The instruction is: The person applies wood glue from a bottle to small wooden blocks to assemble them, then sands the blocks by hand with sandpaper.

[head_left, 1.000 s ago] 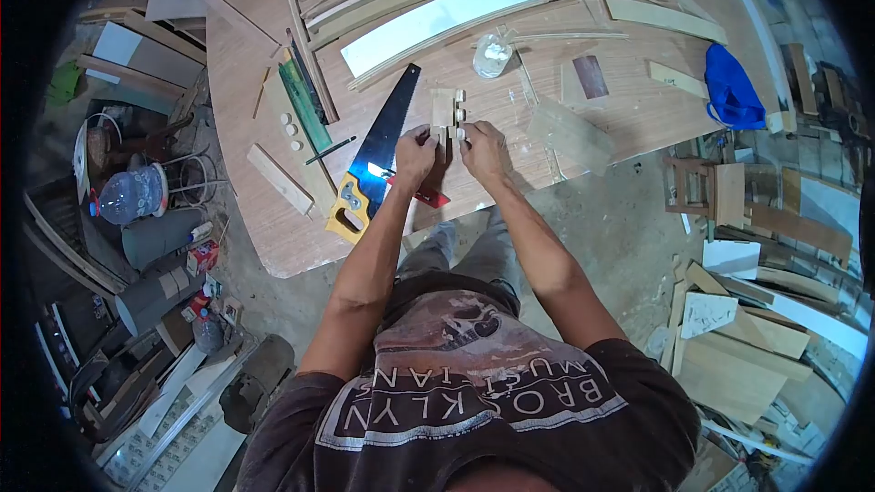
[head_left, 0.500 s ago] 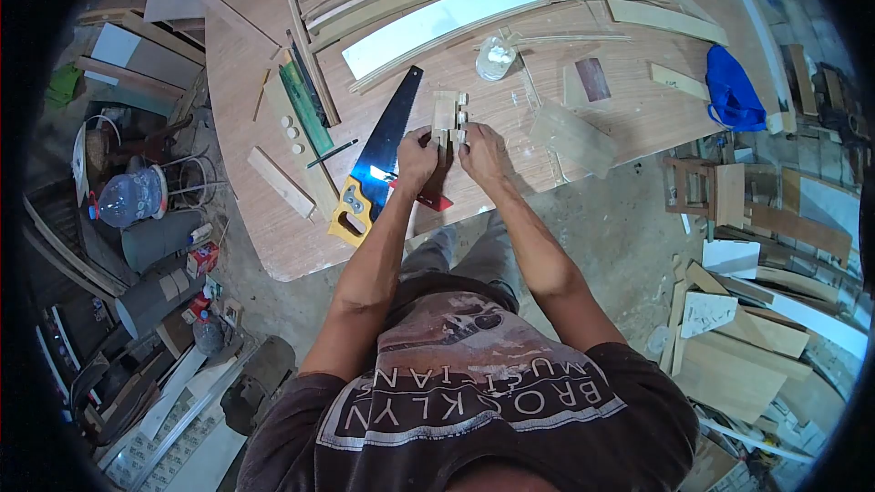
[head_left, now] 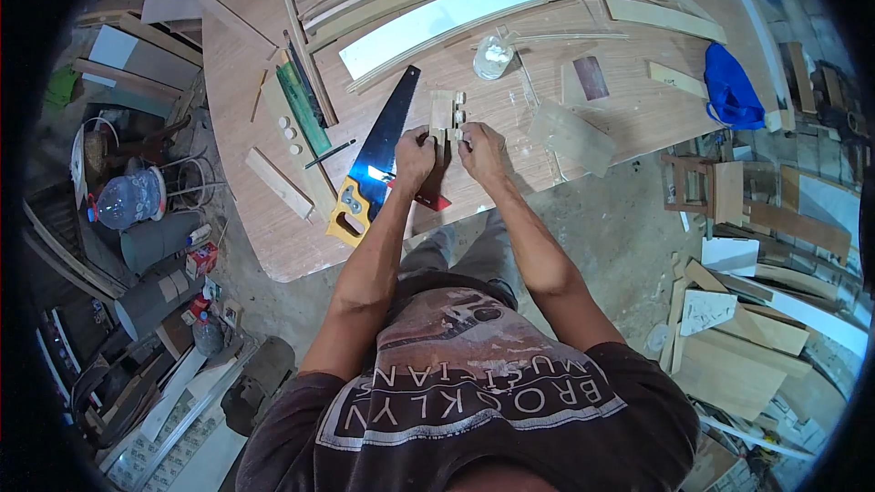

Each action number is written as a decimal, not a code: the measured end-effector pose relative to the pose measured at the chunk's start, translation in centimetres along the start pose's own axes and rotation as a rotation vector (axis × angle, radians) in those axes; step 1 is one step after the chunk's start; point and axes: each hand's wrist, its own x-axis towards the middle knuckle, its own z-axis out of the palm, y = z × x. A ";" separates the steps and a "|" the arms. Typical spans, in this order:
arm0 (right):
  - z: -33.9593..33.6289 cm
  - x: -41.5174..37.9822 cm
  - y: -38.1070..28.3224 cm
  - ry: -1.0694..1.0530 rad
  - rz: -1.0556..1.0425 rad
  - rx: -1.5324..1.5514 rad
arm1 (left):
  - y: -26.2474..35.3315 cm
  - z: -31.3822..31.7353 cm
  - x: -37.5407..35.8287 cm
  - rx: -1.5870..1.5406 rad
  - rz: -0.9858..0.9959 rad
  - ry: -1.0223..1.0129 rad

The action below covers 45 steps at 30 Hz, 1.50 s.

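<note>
A small pale wooden block (head_left: 443, 109) with round wooden discs (head_left: 459, 116) along its right side stands on the table in front of me. My left hand (head_left: 416, 157) is closed, its fingertips gripping the block's near left corner. On the other side, my right hand (head_left: 483, 150) pinches the near right end by the discs, and its fingers hide part of that end. Left of the hands lies a handsaw (head_left: 387, 132) with a yellow handle. A red-edged tool (head_left: 435, 202) lies partly under my left wrist.
A clear jar (head_left: 493, 58) of whitish contents stands beyond the block. Loose discs (head_left: 291, 134), a green strip (head_left: 301, 105) and a dark pencil (head_left: 330, 154) lie left. Wood strips and a white board (head_left: 442, 27) span the back. A blue bag (head_left: 734, 91) sits right.
Both hands stay at the near end of the block. My right fingers have shifted slightly, covering more of the nearest disc. Otherwise the view has only drifted a little.
</note>
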 end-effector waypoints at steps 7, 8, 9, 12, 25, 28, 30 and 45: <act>0.3 -0.1 0.4 0.005 0.000 0.029 | 0.0 -0.1 0.2 -0.053 -0.041 -0.002; 0.4 -0.2 0.5 0.013 0.013 0.048 | 0.0 -0.1 0.3 -0.045 -0.039 -0.011; 0.0 -0.1 0.0 0.014 0.010 0.049 | -0.3 0.0 0.4 -0.037 -0.037 -0.019; -0.8 0.1 -0.8 -0.011 0.000 -0.005 | -1.2 0.3 0.8 -0.048 -0.037 -0.025; -1.8 0.1 -2.2 0.062 0.094 0.048 | -1.3 0.9 1.1 -0.194 -0.210 0.001; -0.7 0.7 0.4 0.068 0.177 0.099 | 1.2 0.2 0.6 -0.167 -0.158 0.080; -0.1 1.6 1.6 0.084 0.226 0.199 | 2.4 -0.1 0.5 -0.072 -0.031 0.039; 0.7 3.8 1.2 0.007 0.338 0.115 | 4.5 1.4 1.2 0.302 0.048 0.032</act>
